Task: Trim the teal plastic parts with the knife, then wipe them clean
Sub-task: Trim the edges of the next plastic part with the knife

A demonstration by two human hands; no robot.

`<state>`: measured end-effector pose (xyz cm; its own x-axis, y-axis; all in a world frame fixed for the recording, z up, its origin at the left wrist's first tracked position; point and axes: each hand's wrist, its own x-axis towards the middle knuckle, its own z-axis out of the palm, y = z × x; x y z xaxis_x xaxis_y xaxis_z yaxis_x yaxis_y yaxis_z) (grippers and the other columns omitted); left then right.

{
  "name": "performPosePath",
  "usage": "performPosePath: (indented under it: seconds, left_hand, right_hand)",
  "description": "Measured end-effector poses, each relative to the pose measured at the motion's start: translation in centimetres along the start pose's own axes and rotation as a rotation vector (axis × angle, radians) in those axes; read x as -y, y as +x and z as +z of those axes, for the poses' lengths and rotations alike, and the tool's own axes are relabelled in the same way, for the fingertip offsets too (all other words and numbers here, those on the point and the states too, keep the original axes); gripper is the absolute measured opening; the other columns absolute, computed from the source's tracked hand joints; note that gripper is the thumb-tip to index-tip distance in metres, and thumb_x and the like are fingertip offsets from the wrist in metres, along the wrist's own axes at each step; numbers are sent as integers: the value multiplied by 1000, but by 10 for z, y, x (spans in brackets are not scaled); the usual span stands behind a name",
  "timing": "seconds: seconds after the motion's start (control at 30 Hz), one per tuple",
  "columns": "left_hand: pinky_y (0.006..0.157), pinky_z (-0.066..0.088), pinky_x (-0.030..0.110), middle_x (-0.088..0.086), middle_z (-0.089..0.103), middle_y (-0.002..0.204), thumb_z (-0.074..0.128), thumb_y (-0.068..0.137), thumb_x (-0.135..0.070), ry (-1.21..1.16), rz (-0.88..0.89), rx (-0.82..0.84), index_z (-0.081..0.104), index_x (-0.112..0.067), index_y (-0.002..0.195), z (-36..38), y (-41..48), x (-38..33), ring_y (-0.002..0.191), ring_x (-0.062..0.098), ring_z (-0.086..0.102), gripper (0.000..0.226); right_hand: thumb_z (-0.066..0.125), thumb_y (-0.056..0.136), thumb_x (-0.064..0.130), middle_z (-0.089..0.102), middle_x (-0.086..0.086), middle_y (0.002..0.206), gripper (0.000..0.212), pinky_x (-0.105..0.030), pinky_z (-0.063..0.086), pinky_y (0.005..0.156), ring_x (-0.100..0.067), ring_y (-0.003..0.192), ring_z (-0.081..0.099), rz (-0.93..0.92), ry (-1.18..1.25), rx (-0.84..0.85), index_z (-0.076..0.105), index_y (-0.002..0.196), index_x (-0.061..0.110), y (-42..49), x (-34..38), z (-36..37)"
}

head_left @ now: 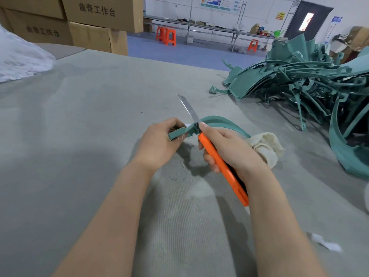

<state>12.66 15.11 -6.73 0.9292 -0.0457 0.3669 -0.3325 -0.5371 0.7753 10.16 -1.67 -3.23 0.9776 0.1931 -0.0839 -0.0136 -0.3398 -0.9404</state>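
Above the near middle of the table (89,120), the curved teal part (223,120) looks light, thin and springy, so the left hand (159,142) pinches its tabbed end beside the cut while the right hand (233,150) grips the knife (219,162).

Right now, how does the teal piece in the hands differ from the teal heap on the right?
The held teal part is one piece, gripped by the left hand, with the knife in the right hand at its end; the teal pile is many pieces, tangled and untouched. The held part is before the person; the pile lies right. Both are teal plastic with curved strips.
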Motion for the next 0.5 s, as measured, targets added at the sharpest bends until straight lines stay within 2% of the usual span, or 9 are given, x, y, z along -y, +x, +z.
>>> performPosePath:
  seconds: [0.13, 0.3, 0.37, 0.5]
  left_hand:
    - [58, 36, 21, -17, 54, 64, 65, 91, -20, -1, -4, -13, 59, -28, 81, 0, 0, 0, 63, 4, 49, 14]
    - [55, 33, 13, -16, 56, 65, 64, 90, -20, -15, -22, -11, 63, -27, 82, 1, 0, 0, 64, 4, 49, 11]
    - [53, 32, 12, -18, 54, 61, 64, 90, -20, -12, -25, -11, 61, -31, 78, 1, 0, 0, 60, 0, 49, 17]
    - [53, 34, 10, -21, 55, 60, 65, 90, -20, -15, -38, -13, 57, -36, 73, 0, 0, 0, 59, -2, 49, 25]
  right_hand:
    - [46, 95, 55, 53, -3, 48, 48, -22, 42, 42, -15, 37, 47, -18, 8, 6, 59, 75, 13, -1, 0, 0]
    - [45, 95, 56, 53, 0, 47, 49, -20, 40, 40, -14, 36, 48, 18, 25, -194, 58, 75, 14, 2, -6, -10]
    - [45, 95, 55, 53, 0, 46, 48, -19, 39, 38, -14, 35, 47, 43, 38, -256, 57, 75, 13, 3, -8, -11]
    - [46, 96, 52, 52, 1, 45, 46, -18, 40, 38, -11, 35, 47, 50, 2, -251, 56, 77, 12, 4, -9, -7]
